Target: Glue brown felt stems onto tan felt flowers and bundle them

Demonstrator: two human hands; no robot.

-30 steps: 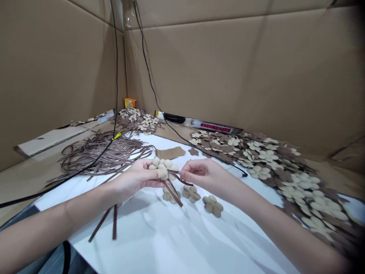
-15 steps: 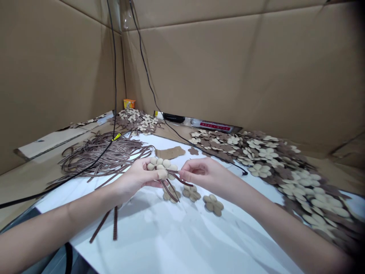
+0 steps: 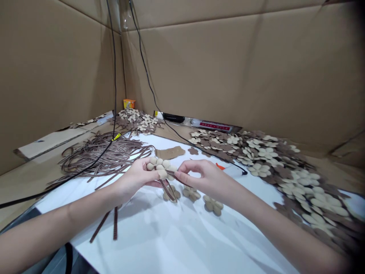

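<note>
L hand (image 3: 137,177) on flower (image 3: 162,167), R (image 3: 202,177) on ribbon (image 3: 168,190), over sheet (image 3: 171,236)

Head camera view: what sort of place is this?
It looks like a makeshift handicraft workspace: cardboard walls screen off the work surface, with heaps of flower cutouts and a pile of brown ribbon strips laid out.

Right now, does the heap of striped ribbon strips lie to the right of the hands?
No, the heap of ribbon strips lies to the left, beyond the left hand holding a tan flower.
</note>
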